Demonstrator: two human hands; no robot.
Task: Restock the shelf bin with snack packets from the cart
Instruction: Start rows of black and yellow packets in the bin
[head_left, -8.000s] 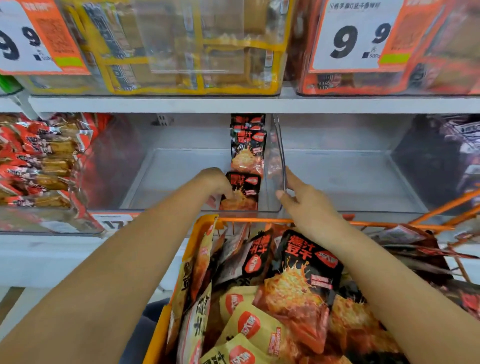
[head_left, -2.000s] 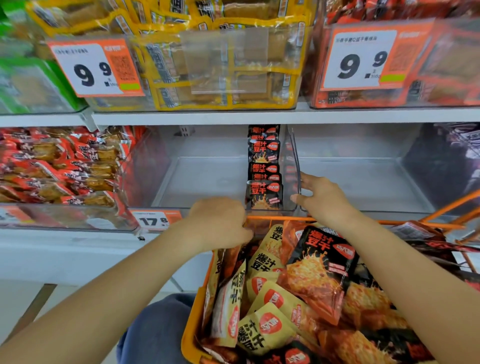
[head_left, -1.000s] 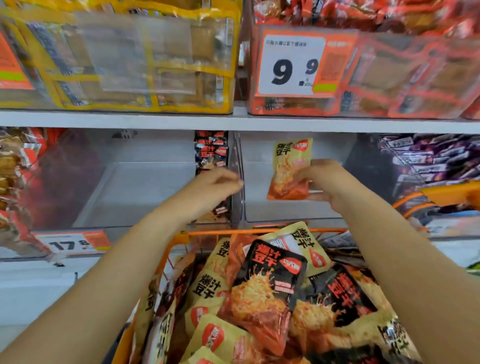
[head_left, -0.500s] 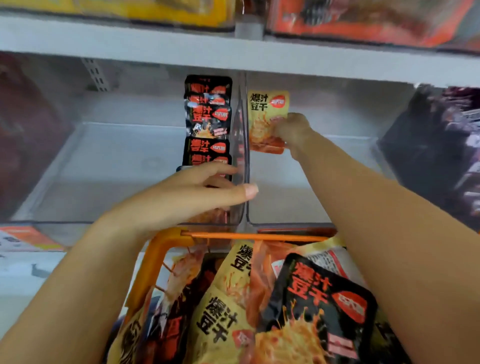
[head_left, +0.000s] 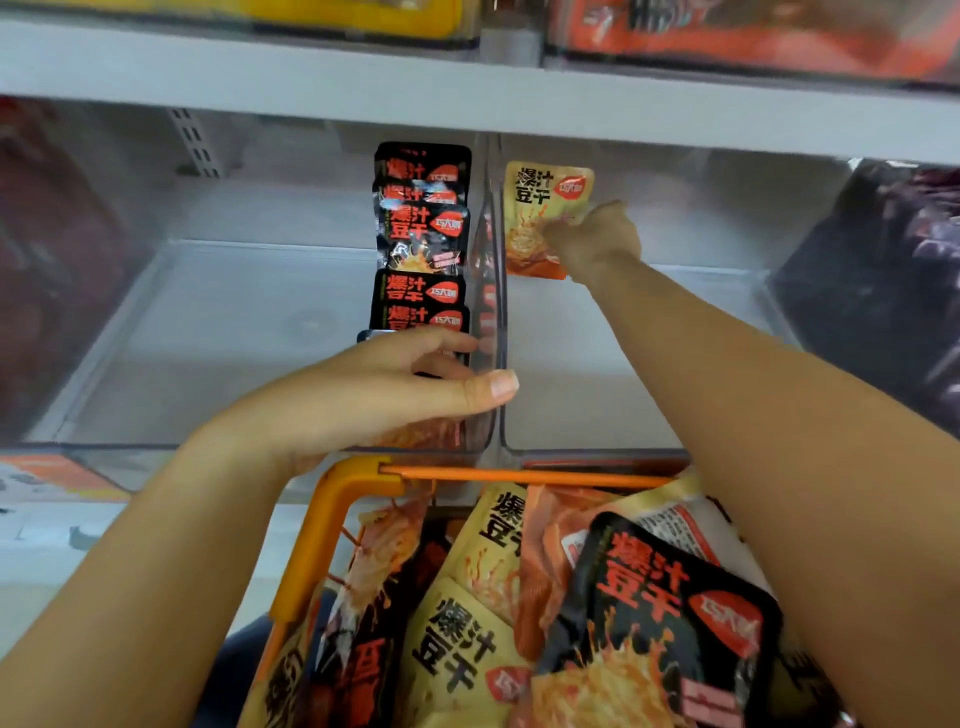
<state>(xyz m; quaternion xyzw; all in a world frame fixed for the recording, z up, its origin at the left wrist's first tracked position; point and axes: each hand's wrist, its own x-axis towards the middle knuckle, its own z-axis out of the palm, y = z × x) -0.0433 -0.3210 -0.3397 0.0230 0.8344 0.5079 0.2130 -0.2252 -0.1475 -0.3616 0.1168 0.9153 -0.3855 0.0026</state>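
My right hand (head_left: 597, 241) reaches deep into the clear right shelf bin (head_left: 597, 364) and grips a yellow snack packet (head_left: 540, 208), held upright against the bin's left wall near the back. A row of black snack packets (head_left: 421, 239) stands along the right side of the clear left bin (head_left: 208, 332). My left hand (head_left: 384, 395) rests at the front of that row, fingers extended over the nearest black packet and thumb by the divider wall (head_left: 493, 291). The orange cart (head_left: 332, 519) below is piled with yellow packets (head_left: 462, 644) and black packets (head_left: 660, 613).
A white shelf board (head_left: 467, 93) hangs low over both bins. Dark purple packets (head_left: 893, 270) fill the bin at far right, and red packets (head_left: 47, 260) show through the bin at far left. A price tag (head_left: 47, 473) sits on the shelf edge at lower left.
My right hand lifted a yellow packet from the cart and carried it to the back of the right bin. My left hand moved to the front of the black packet row. The view dropped closer.
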